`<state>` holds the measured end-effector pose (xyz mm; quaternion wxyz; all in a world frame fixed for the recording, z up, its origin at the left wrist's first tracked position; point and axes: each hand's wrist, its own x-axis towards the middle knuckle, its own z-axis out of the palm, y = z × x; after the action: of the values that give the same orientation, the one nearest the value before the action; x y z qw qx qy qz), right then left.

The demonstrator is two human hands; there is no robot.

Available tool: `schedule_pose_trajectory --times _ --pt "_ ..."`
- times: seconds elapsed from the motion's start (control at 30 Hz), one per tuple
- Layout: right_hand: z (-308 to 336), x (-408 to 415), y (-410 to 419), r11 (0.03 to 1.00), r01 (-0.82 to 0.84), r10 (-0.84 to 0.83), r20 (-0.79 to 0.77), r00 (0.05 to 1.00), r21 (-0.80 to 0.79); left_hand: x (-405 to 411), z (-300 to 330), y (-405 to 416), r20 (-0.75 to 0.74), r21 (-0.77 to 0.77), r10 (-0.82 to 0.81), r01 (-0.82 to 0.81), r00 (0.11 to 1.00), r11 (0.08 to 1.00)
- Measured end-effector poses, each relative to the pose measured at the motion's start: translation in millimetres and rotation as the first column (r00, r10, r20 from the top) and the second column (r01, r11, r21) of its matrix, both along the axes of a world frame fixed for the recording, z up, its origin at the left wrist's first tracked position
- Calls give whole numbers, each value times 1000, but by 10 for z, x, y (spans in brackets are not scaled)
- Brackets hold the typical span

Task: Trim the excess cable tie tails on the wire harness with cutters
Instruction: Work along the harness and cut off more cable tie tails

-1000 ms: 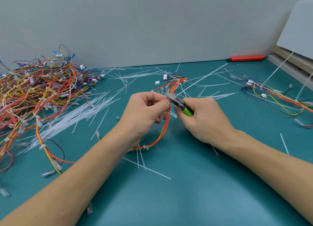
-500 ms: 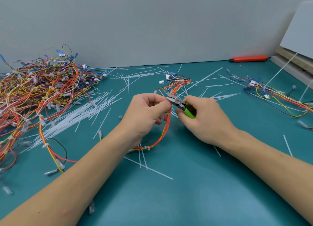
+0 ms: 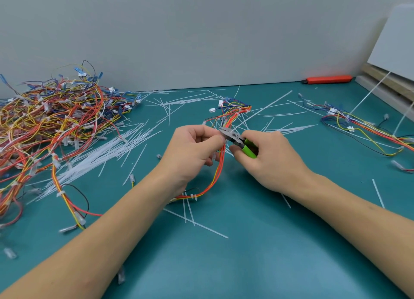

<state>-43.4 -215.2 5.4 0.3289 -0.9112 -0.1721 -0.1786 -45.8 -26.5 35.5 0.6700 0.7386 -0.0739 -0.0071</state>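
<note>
Left hand: pinches the wire harness just left of the cutters
Right hand: curled round the green-handled cutters
Cut: best flush against the tie head, blades clear of wires
Clutter: loose trimmed tails left of cutters, harness pile beyond, red tool farthest

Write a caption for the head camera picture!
Left hand holds a wire harness while right hand snips with green-handled cutters.
</note>
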Motion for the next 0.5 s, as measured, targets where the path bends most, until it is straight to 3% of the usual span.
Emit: schedule_pose_trajectory --times 0.5 --pt "30 -1 9 1000 -24 24 -17 1000 4 21 -10 4 8 0 -13 13 1000 1000"
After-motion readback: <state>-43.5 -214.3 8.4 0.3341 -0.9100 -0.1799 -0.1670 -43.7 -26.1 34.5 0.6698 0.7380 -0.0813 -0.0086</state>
